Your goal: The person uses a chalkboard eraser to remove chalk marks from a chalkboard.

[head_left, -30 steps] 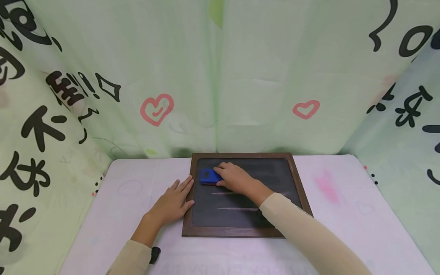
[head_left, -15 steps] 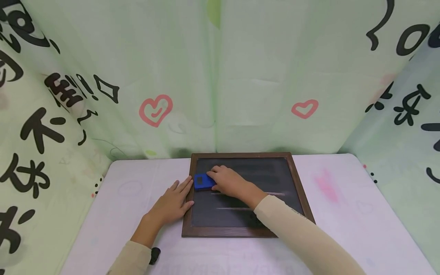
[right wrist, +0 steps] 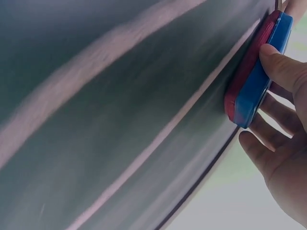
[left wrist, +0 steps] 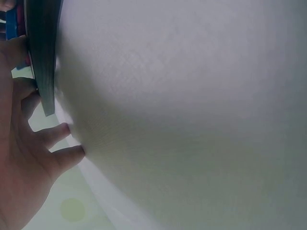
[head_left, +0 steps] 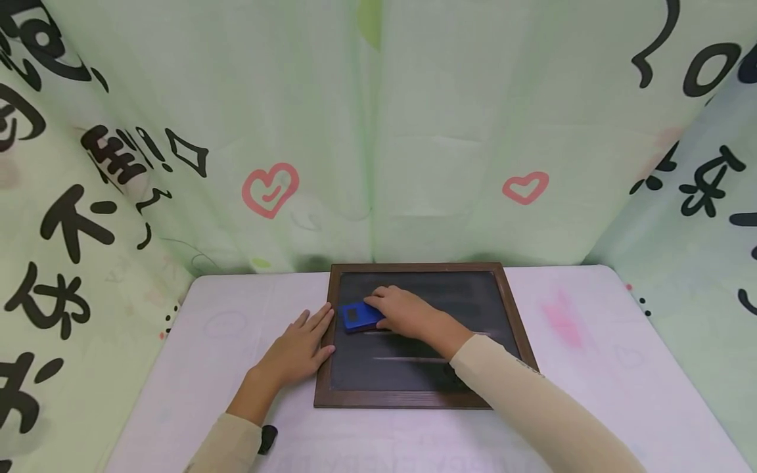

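A blackboard (head_left: 408,378) in a brown wooden frame lies on the table. My right hand (head_left: 408,312) grips a blue eraser (head_left: 359,316) near the board's left side; the right wrist view shows the thumb on the blue body of the eraser (right wrist: 254,72) and its red pad against the board. Two pale chalk lines run across the board, and the eraser overlaps the end of the upper one (right wrist: 158,139). My left hand (head_left: 298,348) rests with fingers spread at the left edge of the frame, its fingertips touching the wood and the table.
The table (head_left: 236,315) has a white cover with a pink smudge (head_left: 562,318) to the right of the board. A pale green curtain (head_left: 437,131) with drawn hearts and black characters hangs behind and at both sides.
The eraser in my right hand has slid left and toward me, up to the left frame edge, then a little back to the right. My left hand has stayed on the frame.
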Demonstrator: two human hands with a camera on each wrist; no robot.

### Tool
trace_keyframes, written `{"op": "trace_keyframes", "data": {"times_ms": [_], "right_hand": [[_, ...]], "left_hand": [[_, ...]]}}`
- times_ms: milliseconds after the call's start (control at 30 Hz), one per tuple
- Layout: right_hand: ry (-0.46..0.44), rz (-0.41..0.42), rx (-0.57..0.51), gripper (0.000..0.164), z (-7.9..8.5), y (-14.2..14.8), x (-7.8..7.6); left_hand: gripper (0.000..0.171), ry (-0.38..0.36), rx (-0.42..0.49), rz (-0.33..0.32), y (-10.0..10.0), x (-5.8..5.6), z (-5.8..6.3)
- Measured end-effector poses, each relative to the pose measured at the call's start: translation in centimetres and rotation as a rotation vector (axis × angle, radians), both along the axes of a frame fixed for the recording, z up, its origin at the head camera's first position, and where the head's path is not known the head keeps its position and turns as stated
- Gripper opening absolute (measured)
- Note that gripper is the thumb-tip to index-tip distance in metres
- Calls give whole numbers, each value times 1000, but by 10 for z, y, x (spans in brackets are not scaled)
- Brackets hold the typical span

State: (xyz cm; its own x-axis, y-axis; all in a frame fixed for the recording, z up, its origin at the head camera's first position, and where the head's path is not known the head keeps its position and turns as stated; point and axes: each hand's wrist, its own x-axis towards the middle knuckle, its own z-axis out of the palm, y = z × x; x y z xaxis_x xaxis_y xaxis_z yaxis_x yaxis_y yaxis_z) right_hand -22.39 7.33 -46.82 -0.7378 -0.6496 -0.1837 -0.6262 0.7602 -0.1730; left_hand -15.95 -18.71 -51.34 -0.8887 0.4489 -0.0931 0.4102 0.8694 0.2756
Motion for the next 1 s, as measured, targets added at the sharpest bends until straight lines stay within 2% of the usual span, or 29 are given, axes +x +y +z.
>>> {"op": "trace_keyframes", "data": {"times_ms": [333,633,1000], "right_hand": [[-24,-33,-31,58,2,34,-7],[-5,-114,-52,59,0,72,-11],[38,-195,-76,58,-4,126,-5]], "left_hand": [[70,17,7,-14,-1,0,0],[70,13,4,-11,-1,0,-1],[70,15,4,-13,0,0,0]]}}
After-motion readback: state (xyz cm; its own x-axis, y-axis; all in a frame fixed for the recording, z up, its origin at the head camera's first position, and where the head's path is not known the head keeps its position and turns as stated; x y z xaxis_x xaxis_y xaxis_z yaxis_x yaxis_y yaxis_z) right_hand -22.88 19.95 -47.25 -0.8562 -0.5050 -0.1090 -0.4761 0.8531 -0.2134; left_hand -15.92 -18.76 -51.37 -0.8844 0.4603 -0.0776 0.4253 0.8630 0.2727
